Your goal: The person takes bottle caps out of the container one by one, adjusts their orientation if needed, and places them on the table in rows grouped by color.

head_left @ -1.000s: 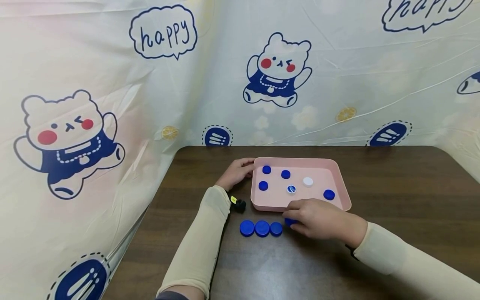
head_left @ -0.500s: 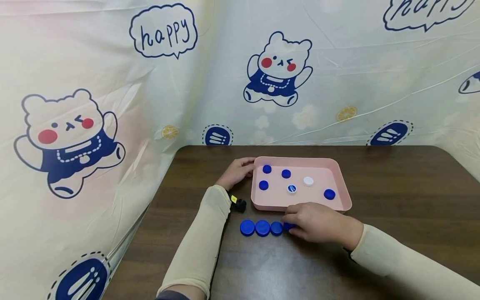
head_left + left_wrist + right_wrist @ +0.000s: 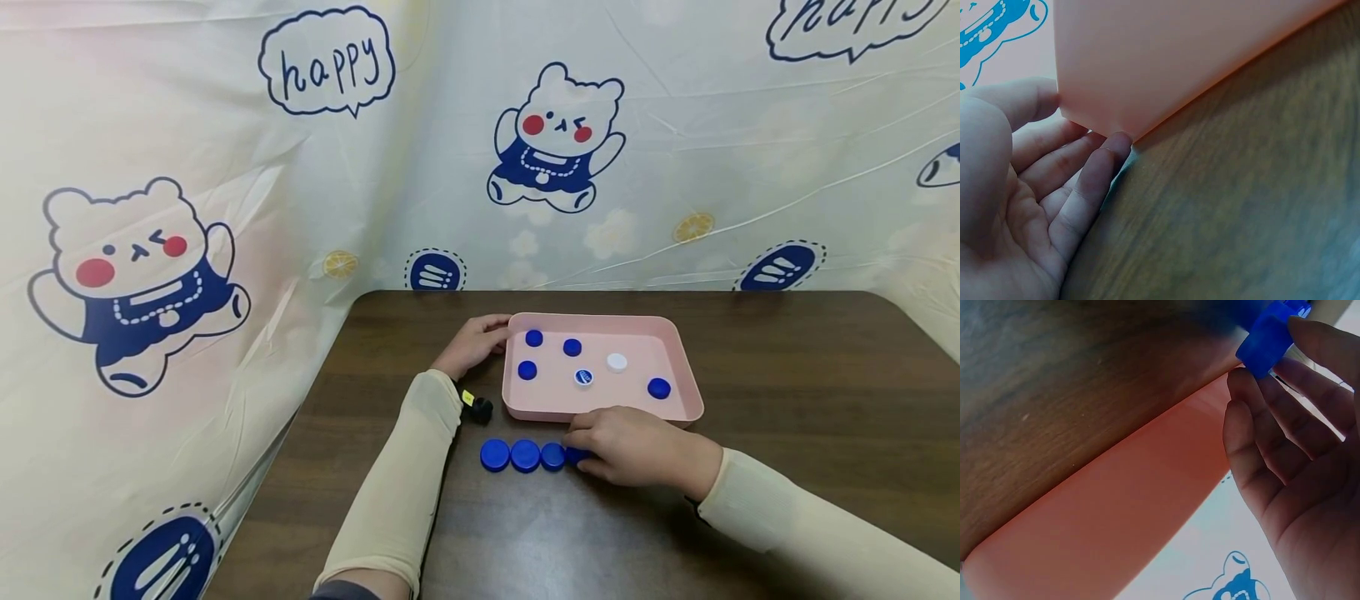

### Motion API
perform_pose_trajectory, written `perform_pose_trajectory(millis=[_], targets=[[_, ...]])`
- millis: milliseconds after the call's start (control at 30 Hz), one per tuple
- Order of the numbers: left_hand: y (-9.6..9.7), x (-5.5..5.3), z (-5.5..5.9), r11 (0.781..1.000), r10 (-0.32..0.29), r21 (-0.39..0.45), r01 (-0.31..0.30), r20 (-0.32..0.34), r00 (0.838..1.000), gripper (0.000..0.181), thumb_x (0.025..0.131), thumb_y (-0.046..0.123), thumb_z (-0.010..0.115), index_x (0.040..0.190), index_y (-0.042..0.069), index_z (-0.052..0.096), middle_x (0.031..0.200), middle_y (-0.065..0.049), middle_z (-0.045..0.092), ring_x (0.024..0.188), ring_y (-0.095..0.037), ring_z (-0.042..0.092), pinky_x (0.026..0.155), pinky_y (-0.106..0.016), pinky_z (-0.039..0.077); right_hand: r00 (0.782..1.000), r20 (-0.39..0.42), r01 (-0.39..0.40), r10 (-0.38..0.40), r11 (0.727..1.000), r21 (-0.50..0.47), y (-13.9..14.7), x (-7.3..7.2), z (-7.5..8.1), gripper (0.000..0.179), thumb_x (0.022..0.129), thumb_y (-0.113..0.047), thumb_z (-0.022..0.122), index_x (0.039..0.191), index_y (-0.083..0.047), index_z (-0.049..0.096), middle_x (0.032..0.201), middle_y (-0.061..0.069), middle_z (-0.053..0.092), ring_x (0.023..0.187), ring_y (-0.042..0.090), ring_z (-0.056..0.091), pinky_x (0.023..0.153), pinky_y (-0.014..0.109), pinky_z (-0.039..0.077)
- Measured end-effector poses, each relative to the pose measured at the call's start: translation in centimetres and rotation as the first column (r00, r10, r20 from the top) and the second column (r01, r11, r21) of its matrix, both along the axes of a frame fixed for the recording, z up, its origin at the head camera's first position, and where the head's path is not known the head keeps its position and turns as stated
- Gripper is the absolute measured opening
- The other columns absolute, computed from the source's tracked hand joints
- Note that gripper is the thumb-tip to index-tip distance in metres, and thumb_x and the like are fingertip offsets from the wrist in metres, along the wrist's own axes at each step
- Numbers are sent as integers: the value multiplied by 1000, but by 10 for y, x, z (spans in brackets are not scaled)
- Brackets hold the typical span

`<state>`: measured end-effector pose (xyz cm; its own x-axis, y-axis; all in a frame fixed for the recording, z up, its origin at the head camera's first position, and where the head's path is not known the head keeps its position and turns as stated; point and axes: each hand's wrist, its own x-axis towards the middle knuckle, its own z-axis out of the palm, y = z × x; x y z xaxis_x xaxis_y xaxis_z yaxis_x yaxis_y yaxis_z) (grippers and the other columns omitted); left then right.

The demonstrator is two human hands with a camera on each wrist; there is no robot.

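In the head view, my right hand (image 3: 637, 446) pinches a blue bottle cap (image 3: 576, 456) at the right end of a row on the table. Three more blue caps, including a larger one (image 3: 495, 455) at the left end, line up beside it. The right wrist view shows thumb and fingertips on the held cap (image 3: 1266, 347), its side towards the camera. My left hand (image 3: 471, 346) touches the far left corner of a pink tray (image 3: 543, 414), its fingertips against the outer wall in the left wrist view. Inside the tray lie several blue caps, a white cap (image 3: 617, 362) and a white one with blue print (image 3: 583, 378).
The brown wooden table (image 3: 795, 392) reaches back to a patterned curtain (image 3: 450, 167). A small black object (image 3: 478, 410) with a yellow tag sits at the left wrist. The tray's near wall stands just behind the row of caps.
My right hand has moved slightly left and nearer, bringing the held blue cap up to the end of the row. The left hand and tray look unchanged.
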<state>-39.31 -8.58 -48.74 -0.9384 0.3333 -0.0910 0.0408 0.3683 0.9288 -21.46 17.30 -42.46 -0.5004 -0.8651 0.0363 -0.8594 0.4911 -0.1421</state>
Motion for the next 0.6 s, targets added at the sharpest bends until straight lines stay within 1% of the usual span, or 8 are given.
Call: perform_pose_trajectory(millis=[267,600], targets=[[0,1,2,1000,-3,7,3,-10,1000,39,98,28,60,135,17,59,122,0,62,96,-18,64,83,-33,54,1000,12,6,-6,1000,5,-1,0,-2,28,88,-23,73,113,-10,70,101,-2,66,89,8,62,81,30,54],[0,2,2,1000,1,8,-1,-8,1000,38,97,30,60,134,17,60,120,1,63,96,-19,64,82,-33,54,1000,26,15,-16,1000,16,-2,1,-2,30,89,-25,72,115,-10,70,102,-2,66,90,9,62,82,30,54]])
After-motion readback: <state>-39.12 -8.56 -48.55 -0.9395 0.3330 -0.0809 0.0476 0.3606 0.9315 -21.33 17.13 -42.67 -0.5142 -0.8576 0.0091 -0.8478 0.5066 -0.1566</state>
